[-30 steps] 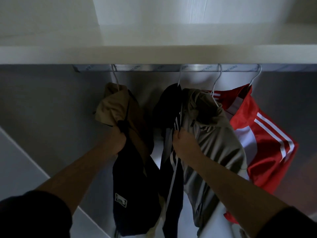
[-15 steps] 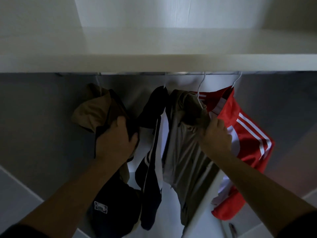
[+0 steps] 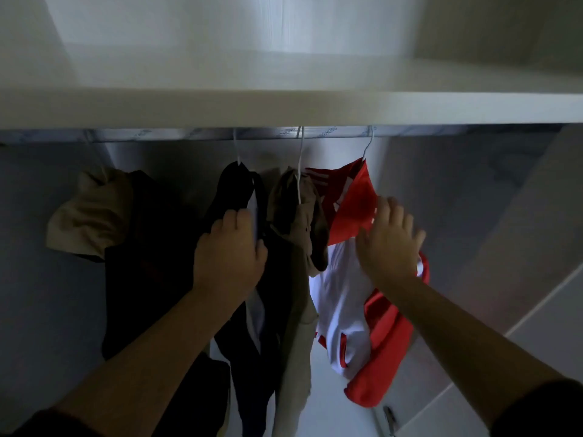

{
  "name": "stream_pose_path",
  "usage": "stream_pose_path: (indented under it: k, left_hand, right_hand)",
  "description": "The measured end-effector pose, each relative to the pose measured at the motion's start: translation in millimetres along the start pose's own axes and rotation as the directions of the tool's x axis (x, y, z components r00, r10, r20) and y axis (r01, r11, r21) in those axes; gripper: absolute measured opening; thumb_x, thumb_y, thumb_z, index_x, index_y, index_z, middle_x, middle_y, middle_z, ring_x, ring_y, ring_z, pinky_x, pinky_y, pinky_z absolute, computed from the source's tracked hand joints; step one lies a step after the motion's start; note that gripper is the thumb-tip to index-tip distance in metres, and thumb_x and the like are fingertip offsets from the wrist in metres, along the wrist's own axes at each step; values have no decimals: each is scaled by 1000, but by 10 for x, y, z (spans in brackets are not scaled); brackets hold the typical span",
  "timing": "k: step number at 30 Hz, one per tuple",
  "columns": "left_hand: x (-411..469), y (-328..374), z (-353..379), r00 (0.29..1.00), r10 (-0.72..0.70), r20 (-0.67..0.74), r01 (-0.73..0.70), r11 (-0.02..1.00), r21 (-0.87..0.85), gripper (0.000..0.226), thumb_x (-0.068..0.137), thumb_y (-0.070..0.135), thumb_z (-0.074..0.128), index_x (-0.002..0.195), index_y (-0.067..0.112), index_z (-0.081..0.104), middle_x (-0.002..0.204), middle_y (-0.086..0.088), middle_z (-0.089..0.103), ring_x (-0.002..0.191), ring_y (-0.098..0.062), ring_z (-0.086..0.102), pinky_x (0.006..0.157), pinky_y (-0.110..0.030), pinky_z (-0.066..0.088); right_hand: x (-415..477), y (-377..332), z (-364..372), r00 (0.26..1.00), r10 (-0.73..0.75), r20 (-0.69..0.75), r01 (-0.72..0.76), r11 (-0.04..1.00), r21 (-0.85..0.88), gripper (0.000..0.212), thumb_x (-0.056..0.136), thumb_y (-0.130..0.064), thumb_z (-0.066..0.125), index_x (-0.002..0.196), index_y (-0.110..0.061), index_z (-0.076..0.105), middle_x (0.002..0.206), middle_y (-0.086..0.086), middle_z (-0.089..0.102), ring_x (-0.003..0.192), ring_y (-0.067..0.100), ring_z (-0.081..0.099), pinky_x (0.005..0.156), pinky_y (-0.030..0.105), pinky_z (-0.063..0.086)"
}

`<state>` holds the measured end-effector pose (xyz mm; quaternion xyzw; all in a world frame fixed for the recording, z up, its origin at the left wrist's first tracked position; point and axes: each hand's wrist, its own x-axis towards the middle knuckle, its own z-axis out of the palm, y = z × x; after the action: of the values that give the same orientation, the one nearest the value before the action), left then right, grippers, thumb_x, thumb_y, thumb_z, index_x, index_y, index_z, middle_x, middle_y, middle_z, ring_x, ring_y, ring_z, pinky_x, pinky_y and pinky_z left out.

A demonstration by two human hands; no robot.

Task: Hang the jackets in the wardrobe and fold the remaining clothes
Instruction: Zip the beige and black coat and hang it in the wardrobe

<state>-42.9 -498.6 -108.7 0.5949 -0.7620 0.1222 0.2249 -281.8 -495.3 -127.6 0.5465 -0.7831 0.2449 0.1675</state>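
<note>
Several jackets hang on white hangers from the metal rail inside the wardrobe. At the left hangs a tan and black jacket. Beside it is a black jacket with white trim, and my left hand grips its front edge. A grey-beige jacket hangs in the middle. At the right hangs a red and white jacket; my right hand lies flat against it with fingers spread.
A white shelf runs right above the rail. The wardrobe's grey back wall is behind the clothes, and white panels slope at the lower right. A small metal fitting shows near the bottom.
My left hand left the tan and black jacket and took hold of the black one. My right hand let go of the grey-beige jacket and moved right, opening onto the red jacket.
</note>
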Motion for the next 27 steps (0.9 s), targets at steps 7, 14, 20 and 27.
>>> stream_pose_path:
  k: [7,14,20,27]
  left_hand:
    - [247,815,254,827,-125,549,377,846,-376,52,94,49,47,124,8,32,86,-6,57,67,-23,59,62,-34,54]
    - [317,932,499,668,-239,705,665,616,-422,39,100,17,37,132,-5,28,84,-22,58,41,-23,53,33,-29,47]
    - [332,912,511,623,-224,749,682,624,-381,26,99,12,38,117,-7,38,74,-23,60,49,-29,58,36,-26,46]
    - [362,949,450,485,-129,865,697,655,-293,44,103,20,32,72,-6,49,36,-10,51,43,-22,51,30,-19,40]
  right_hand:
    - [68,306,36,915,60,400,-78,996,30,25,99,-21,36,119,-9,42,111,21,63,102,41,61,81,43,47]
    - [74,309,94,902,50,428,-155,964,214,21,97,-15,37,112,-3,47,95,18,62,80,34,60,69,36,47]
    - [33,298,93,899,69,432,-171,964,202,21,98,-20,37,110,-5,47,93,14,62,81,33,63,76,41,53]
    - [10,328,62,894,69,442,-133,984,115,23,99,-23,37,116,-8,44,92,12,63,79,29,64,72,39,54]
